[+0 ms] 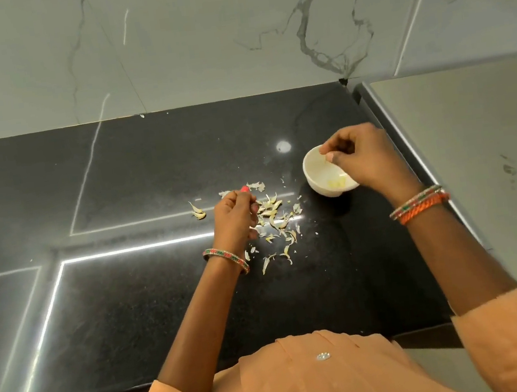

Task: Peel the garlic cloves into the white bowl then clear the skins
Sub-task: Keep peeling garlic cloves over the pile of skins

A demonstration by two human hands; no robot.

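On the black counter (166, 306), the right hand (365, 157) hovers over the white bowl (318, 184) holding peeled cloves (337, 183). The left hand (235, 218), fingers curled, rests among scattered skins (274, 216).

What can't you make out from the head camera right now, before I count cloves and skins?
- Left hand: curled fingers hide whatever it grips; only a red tip shows.
- Right hand covers the right side of the white bowl, so the clove count is unknown.
- Right hand's fingertips: too small to tell if they pinch anything.
- Skins: those under the left hand are hidden.
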